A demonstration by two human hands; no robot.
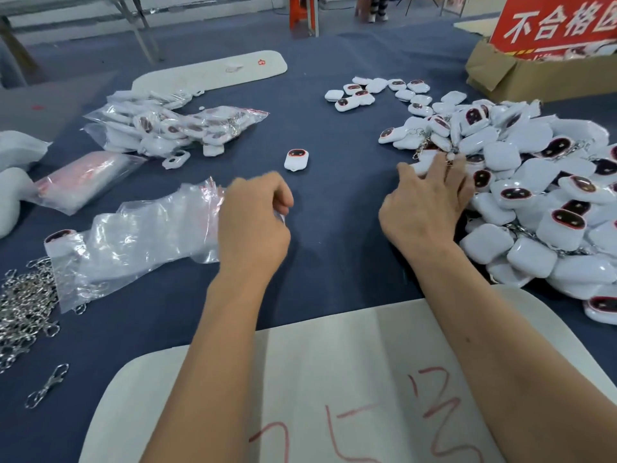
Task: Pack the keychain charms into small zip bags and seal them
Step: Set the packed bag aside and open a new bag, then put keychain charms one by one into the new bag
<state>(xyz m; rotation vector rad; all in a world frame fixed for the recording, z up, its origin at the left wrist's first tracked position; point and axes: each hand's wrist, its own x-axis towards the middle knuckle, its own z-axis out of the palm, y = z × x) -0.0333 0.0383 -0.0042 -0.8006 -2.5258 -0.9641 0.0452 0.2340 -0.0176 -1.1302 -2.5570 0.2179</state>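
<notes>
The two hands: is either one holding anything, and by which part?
The left hand pinches a clear zip bag at its red-striped mouth. The right hand rests its fingers on the charm pile; whether it holds one cannot be told.

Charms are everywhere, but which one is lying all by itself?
The lone charm face-up in the table's middle, beyond the left hand; the others sit in piles or bags.
</notes>
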